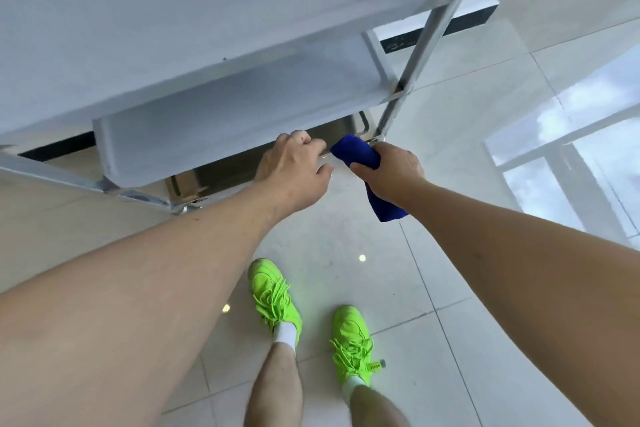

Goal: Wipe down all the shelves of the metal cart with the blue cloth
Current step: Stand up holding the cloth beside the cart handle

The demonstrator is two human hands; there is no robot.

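I look straight down on the metal cart (207,28) with three stacked shelves. The top shelf fills the upper left, the middle shelf (242,114) juts out below it, and only a strip of the bottom shelf (332,130) shows. My right hand (391,170) is shut on the folded blue cloth (356,152), its upper end at the bottom shelf's near right corner, its lower end hanging below my wrist. My left hand (294,166) rests on the bottom shelf's near rim, fingers curled over the edge.
The cart's angled posts (429,35) run down to the corner by the cloth. My feet in neon green shoes (273,291) stand on glossy white floor tiles. A bright window reflection (571,156) lies on the floor at right.
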